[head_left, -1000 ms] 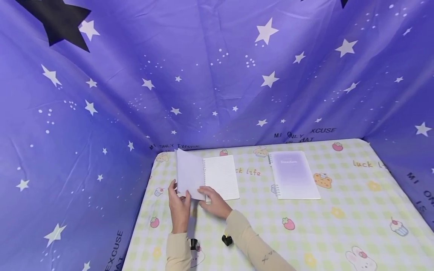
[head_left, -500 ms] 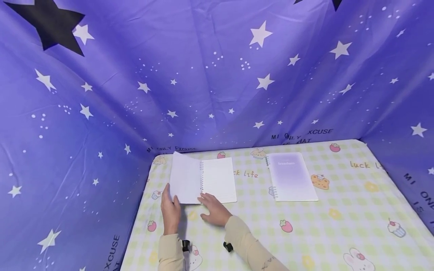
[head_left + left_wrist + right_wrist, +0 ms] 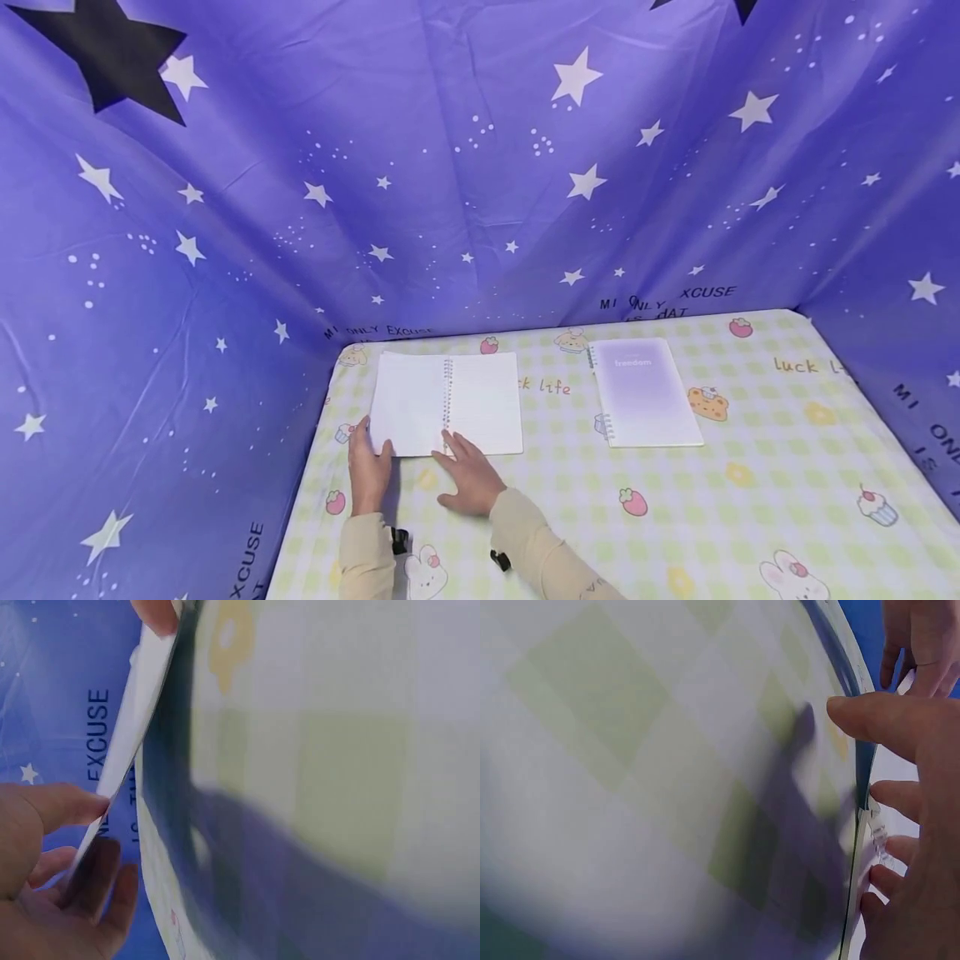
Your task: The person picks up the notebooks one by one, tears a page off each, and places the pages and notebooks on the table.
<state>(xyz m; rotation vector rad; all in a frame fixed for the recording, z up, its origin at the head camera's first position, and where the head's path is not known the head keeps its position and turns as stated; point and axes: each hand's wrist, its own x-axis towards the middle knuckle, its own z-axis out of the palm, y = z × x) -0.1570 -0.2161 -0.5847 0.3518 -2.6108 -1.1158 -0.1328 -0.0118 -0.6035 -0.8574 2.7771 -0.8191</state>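
Observation:
An open spiral notebook (image 3: 483,400) with lined white pages lies at the left of the table. My left hand (image 3: 369,471) holds the lower left corner of its left side, and in the left wrist view the thumb (image 3: 82,804) is above and the fingers underneath. That left side is raised off the cloth there. My right hand (image 3: 472,479) rests its fingertips at the bottom of the spiral binding, fingers spread and fairly straight. In the right wrist view, the binding (image 3: 880,832) is beside those fingers.
A second spiral notebook (image 3: 648,392), closed with a purple cover reading "freedom", lies to the right. Underneath is a checked tablecloth (image 3: 555,483) with cartoon prints. A blue-purple starry curtain (image 3: 480,167) encloses the table's back and sides.
The left side of the open notebook has swung down leftward and now lies flatter. My left hand has moved left and down with it. My right hand has stayed by the binding, shifting slightly.

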